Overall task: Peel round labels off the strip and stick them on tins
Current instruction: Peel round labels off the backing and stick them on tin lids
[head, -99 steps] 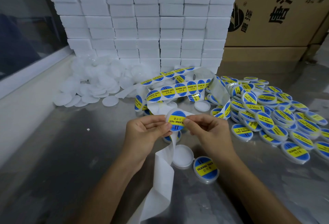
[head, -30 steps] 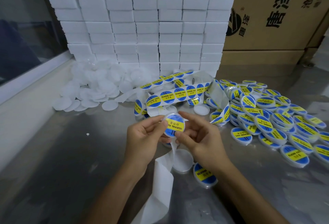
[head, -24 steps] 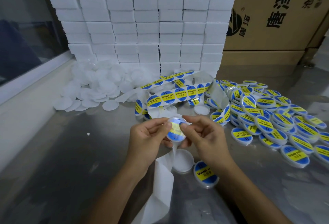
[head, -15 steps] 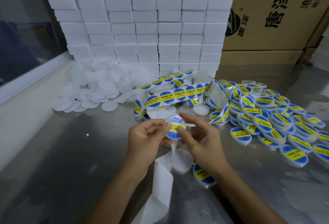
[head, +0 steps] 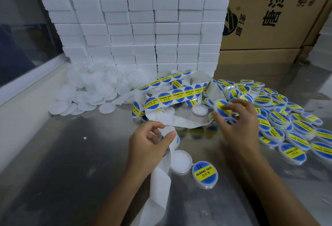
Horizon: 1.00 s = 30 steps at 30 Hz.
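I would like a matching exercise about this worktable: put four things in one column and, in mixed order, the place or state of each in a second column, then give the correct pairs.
Things
1. freshly labelled tin
2. empty backing strip
3. unlabelled white tins
4. single labelled tin

Places or states
A. heaped at the far left, before the stacked white boxes
B. gripped by the left hand, trailing toward the camera
C. lying flat on the table between the forearms
D. held in the right hand next to the labelled pile

Pairs: 1-D, 2-B, 3-A, 4-C
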### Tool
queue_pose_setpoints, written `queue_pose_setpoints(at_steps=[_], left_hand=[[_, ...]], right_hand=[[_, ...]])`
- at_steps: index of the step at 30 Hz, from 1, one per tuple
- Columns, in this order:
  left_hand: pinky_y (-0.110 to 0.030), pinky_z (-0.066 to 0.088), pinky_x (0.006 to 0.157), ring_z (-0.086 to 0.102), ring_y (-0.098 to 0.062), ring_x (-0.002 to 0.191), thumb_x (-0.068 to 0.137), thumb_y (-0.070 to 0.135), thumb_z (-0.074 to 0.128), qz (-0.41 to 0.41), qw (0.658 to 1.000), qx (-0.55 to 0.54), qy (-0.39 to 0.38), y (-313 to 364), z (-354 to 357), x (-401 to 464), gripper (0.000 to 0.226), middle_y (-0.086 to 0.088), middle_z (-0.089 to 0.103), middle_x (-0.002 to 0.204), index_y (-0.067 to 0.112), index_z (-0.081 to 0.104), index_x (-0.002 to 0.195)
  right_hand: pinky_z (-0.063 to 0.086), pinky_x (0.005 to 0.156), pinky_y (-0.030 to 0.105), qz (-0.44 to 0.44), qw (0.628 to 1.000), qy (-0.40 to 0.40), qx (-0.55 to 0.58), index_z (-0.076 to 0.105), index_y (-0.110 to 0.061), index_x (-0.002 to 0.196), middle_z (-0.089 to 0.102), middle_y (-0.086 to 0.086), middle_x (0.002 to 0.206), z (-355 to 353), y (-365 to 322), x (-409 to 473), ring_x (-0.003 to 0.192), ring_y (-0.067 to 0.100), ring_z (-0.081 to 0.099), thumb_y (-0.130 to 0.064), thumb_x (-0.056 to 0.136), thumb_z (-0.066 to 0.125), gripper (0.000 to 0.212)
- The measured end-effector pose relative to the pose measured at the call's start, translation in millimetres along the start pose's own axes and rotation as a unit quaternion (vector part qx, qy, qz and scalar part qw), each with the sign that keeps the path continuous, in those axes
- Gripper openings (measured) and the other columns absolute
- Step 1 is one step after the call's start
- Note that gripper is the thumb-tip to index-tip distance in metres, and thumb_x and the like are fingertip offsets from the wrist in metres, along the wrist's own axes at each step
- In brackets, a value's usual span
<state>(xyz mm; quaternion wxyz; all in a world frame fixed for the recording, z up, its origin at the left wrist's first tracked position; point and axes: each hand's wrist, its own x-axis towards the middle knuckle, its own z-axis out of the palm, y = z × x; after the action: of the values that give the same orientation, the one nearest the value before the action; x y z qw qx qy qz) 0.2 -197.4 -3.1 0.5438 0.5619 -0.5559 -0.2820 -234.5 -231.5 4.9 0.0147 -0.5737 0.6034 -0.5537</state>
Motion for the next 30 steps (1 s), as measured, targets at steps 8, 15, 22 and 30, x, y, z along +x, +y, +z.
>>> queue_pose_setpoints(at_steps=[8,15,22,30], left_hand=[[-0.020,0.045,0.052,0.054,-0.004,0.048,0.070,0.022,0.083,-0.062,0.994,0.045,-0.072,-3,2,-2,0.028,0.009,0.063,0.065,0.030,0.060,0.083],[-0.023,0.053,0.058,0.072,-0.011,0.080,0.078,-0.009,0.070,-0.130,0.972,-0.167,-0.102,7,-5,-1,0.040,0.005,0.075,0.098,0.026,0.072,0.097],[-0.031,0.055,0.068,0.071,-0.018,0.087,0.068,-0.012,0.059,-0.089,0.952,-0.216,-0.198,13,-6,-3,0.068,0.007,0.068,0.123,0.031,0.063,0.120],[-0.038,0.055,0.085,0.070,-0.023,0.098,0.067,0.008,0.081,-0.082,0.938,-0.265,-0.209,13,-4,-3,0.049,-0.004,0.073,0.110,0.025,0.070,0.111]], right_hand=[[0.042,0.093,0.048,0.130,0.971,0.029,-0.198,0.071,-0.009,0.107,0.062,0.018,0.117,-15,36,16,0.108,0.037,0.056,-0.026,0.091,0.066,0.024],[0.043,0.095,0.052,0.078,0.986,0.021,-0.147,0.072,-0.008,0.109,0.067,0.014,0.114,-10,16,5,0.111,0.036,0.057,-0.018,0.088,0.067,0.024],[0.052,0.068,0.027,-0.048,0.984,-0.125,0.115,0.068,-0.023,0.090,0.070,-0.012,0.078,11,-36,-31,0.076,0.009,0.066,-0.017,0.088,0.068,0.006],[0.056,0.075,0.030,0.033,0.936,-0.222,0.273,0.070,-0.030,0.100,0.072,-0.007,0.092,30,-52,-48,0.082,0.015,0.069,-0.013,0.082,0.075,0.025]])
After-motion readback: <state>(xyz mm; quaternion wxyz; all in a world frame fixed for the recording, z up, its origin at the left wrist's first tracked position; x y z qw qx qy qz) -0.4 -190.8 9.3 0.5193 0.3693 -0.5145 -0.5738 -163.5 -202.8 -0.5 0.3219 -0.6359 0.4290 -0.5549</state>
